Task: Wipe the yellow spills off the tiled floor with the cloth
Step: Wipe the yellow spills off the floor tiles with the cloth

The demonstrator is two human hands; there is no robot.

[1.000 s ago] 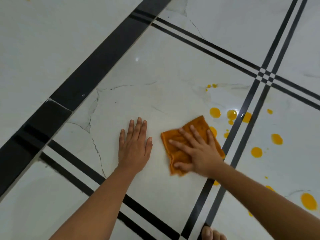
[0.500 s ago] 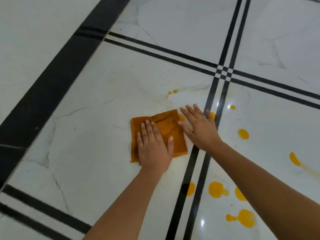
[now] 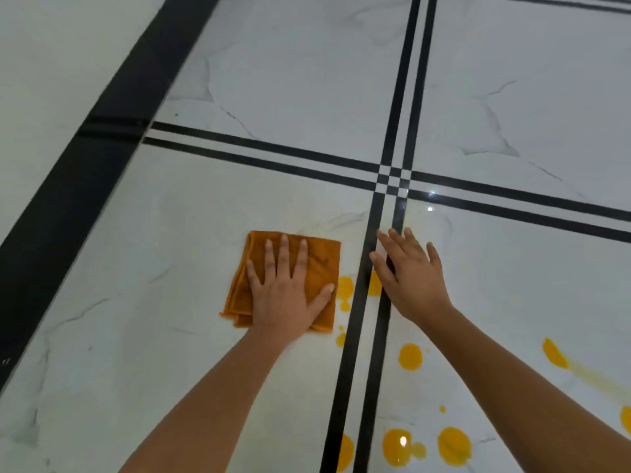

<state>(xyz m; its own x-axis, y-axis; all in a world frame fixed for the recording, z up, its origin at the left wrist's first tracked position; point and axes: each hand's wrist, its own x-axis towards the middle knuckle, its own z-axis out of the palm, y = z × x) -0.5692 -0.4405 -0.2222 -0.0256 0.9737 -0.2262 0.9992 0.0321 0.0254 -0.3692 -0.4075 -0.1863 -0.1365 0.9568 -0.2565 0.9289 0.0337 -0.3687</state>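
Left hand point(image 3: 286, 295) spread flat on folded orange cloth point(image 3: 319, 268); right hand point(image 3: 409, 268) spread, bracing floor. Press firmly; sweep toward yellow spill point(image 3: 345, 286) beside black stripes.

Cloth point(image 3: 290, 254) lies flat on the floor point(image 3: 170, 268), on the tile left of the double line strip point(image 3: 358, 353) that runs near-to-far. Left hand point(image 3: 286, 295) rests flat on top of the cloth, fingers spread. Right hand point(image 3: 409, 271) sits to the right of the cloth, over that strip, apart from the cloth. Nearest spills point(image 3: 345, 288) lie just beside the cloth's right edge, between it and the strip. More spills point(image 3: 409, 356) lie right of the strip, nearer the person, spreading toward the right edge of view. A crossing double strip point(image 3: 273, 155) runs left-right beyond both hands.
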